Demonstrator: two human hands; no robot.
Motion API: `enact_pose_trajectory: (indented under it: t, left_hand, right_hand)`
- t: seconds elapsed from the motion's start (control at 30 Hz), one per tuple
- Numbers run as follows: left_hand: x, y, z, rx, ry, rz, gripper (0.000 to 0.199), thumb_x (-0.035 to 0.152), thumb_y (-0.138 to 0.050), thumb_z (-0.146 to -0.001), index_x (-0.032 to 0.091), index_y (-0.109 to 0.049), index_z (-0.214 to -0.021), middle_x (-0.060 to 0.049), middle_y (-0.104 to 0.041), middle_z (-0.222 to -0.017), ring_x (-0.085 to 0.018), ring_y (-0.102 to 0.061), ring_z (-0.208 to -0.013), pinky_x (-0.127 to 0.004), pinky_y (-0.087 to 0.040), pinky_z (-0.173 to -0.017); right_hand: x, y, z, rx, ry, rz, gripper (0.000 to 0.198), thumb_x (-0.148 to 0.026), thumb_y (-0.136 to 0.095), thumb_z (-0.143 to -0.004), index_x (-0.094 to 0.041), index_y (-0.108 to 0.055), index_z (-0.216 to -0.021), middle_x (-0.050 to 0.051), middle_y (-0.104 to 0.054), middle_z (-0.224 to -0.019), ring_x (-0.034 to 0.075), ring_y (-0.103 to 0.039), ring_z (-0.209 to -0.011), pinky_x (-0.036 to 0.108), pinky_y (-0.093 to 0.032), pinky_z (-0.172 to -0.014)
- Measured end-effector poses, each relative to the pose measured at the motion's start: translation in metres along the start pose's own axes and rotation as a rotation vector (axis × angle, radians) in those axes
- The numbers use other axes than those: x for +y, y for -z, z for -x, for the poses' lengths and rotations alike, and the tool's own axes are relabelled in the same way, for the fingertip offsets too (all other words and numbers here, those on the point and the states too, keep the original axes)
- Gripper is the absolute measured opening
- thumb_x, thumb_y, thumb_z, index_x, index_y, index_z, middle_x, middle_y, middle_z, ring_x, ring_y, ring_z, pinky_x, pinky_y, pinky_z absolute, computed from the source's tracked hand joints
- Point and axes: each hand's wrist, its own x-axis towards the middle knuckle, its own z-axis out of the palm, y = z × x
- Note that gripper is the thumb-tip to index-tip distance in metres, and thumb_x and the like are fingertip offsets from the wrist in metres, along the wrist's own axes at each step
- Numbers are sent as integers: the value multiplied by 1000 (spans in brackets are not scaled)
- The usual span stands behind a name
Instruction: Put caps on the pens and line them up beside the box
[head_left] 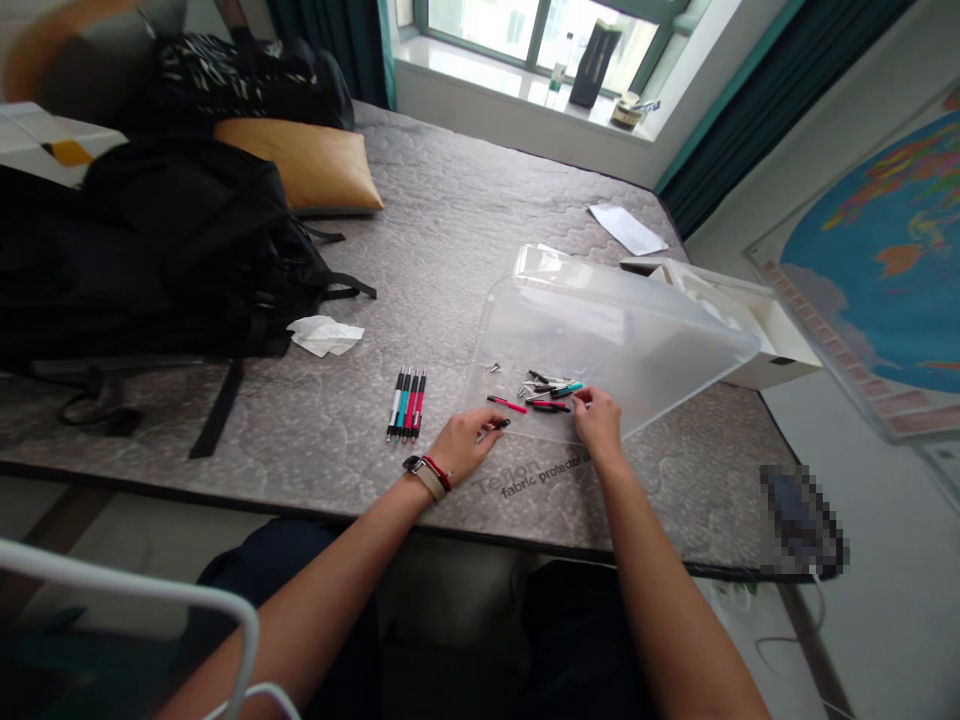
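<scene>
My left hand [466,442] is closed in a pinch on a small black pen part [502,425], above the near edge of a clear plastic bin [615,320] that lies tipped on the mattress. At the bin's right front, my right hand [598,418] has its fingers pressed together beside a teal pen piece [568,389]; whatever they hold is hidden. Loose pen parts lie between the hands, among them a red barrel [507,404], a black-and-red piece [548,406] and small metallic bits [495,368]. Left of my left hand, several pens [407,405] with black, teal and red bodies lie in a row.
A black backpack [172,240] with trailing straps occupies the left side, near a tan pillow [307,165] and a crumpled tissue [326,335]. Behind the bin stands an open white box [772,325]. A white paper [628,230] lies farther back. The mattress edge [480,533] runs before me.
</scene>
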Motion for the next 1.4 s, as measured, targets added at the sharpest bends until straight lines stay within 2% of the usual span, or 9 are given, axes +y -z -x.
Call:
enact_pose_trajectory:
  t: [0.1,0.23,0.37,0.7,0.93,1.17,1.4]
  left_hand:
    - [3,-2,-1,-4,4,2,17,20,-60,-87,18,-67,-102,-5,-73,-98,-17,-70,-86,-28,-58,-75]
    - [4,-8,-2,-15,0,5,17,21,-60,-86,18,-68,-101,-5,-74,-98,-17,-70,-85,-29,-58,-76]
    - [4,-12,-2,-28,9,13,19,21,-61,-86,18,-68,-103,-5,-74,-97,-17,-70,-85,-29,-59,-76]
    - [6,-8,-1,-32,98,199,18,22,-62,-85,19,-68,-101,-4,-75,-96,-18,-72,-87,-32,-59,-83]
    - [7,-3,-2,-42,58,160,20,17,-61,-84,21,-71,-100,-1,-74,-99,-16,-69,-94,-31,-57,-88]
    - [12,0,-2,-42,39,111,20,17,-59,-85,21,-71,-101,-1,-74,-99,-17,-69,-95,-30,-57,-85]
    - [11,-2,-2,-38,17,91,20,19,-59,-86,22,-70,-102,-1,-74,-100,-17,-69,-94,-29,-57,-83]
  right_hand:
    - [1,4,0,33,12,-4,17,-21,-54,-85,-15,-70,-90,10,-69,-90,22,-62,-86,32,-44,-85]
    - [-1,4,2,-65,64,39,16,-21,-59,-83,-19,-71,-93,8,-66,-98,21,-60,-92,32,-43,-90]
    - [-3,4,3,-124,53,56,15,-23,-60,-85,-22,-72,-94,7,-65,-102,19,-59,-93,31,-42,-91]
    - [-7,6,1,-130,48,87,15,-24,-61,-86,-22,-73,-94,7,-63,-99,20,-59,-90,31,-43,-88]
    - [-7,5,-1,-168,83,106,13,-23,-61,-86,-22,-74,-90,6,-63,-101,19,-60,-89,29,-43,-85]
    - [-12,5,1,-184,39,177,14,-24,-55,-89,-20,-69,-89,9,-61,-100,20,-59,-82,30,-43,-75]
    - [-9,7,1,-131,56,114,16,-22,-51,-89,-19,-66,-92,9,-64,-97,22,-59,-91,32,-43,-83]
